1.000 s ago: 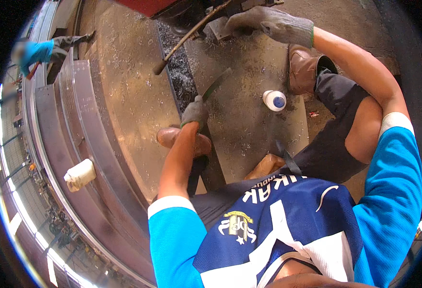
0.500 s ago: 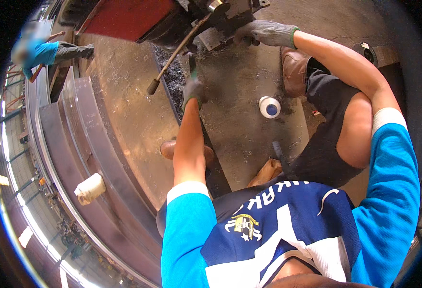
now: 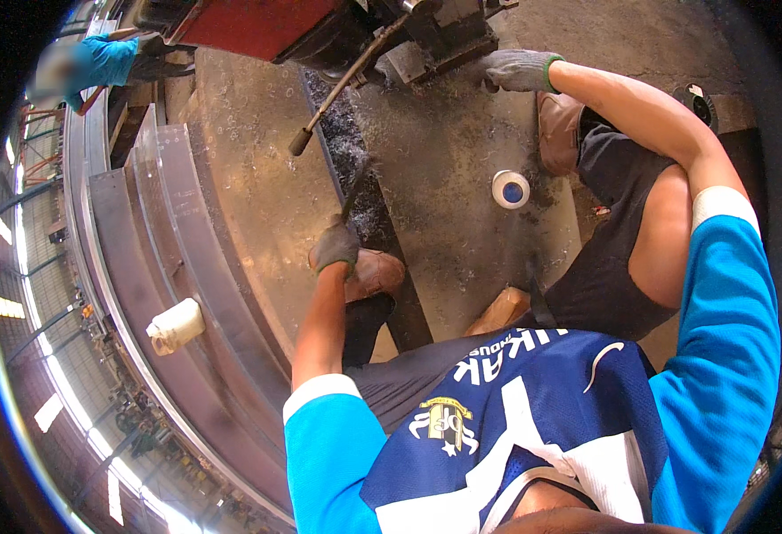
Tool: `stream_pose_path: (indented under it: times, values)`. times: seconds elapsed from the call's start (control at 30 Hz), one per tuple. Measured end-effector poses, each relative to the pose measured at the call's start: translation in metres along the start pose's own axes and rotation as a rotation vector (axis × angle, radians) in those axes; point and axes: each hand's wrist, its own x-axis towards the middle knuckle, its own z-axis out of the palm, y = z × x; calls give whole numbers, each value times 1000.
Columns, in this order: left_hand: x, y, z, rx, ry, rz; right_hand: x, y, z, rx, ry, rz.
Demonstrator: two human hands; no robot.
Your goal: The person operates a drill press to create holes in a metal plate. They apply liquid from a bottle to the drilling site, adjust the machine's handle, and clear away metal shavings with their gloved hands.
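Note:
My left hand [image 3: 336, 245], in a grey glove, is closed around a thin dark tool [image 3: 355, 198] beside my brown shoe [image 3: 376, 272]. The tool's tip points up toward a strip of metal shavings [image 3: 342, 133]; blur hides its exact kind. Out to the right, my right hand [image 3: 520, 70], in a grey glove with a green cuff, reaches to the edge of a dark metal machine block [image 3: 449, 55]. Its fingers are stretched out with nothing visible in them; I cannot tell whether they touch the block. A white round container with a blue centre [image 3: 510, 190] stands on the floor between my feet.
A lever with a dark knob [image 3: 300, 141] juts from the red machine [image 3: 248, 27]. Long steel beams [image 3: 155, 231] lie at left, with a whitish plastic jug [image 3: 176, 327] on them. A person in blue [image 3: 110, 60] is at upper left. A brown wooden piece [image 3: 501, 311] lies near my leg.
My left hand has drawn back toward me with the tool, away from the lever and over my shoe. My right hand has shifted slightly right, off the machine's dark block.

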Motion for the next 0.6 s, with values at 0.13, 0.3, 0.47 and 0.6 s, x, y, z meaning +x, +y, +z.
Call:
stream_pose_path:
  times: [0.13,0.3,0.47,0.6]
  values:
    - [13,-13,1,29,9,-172,5,0,5,27,16,-103]
    - [97,87,3,-80,11,-47,12,-4,18,136,-54,-35]
    - [125,149,14,-307,-54,52,9,6,27,149,25,-97]
    - [76,124,30,-187,-82,57,16,14,28,98,-57,-2]
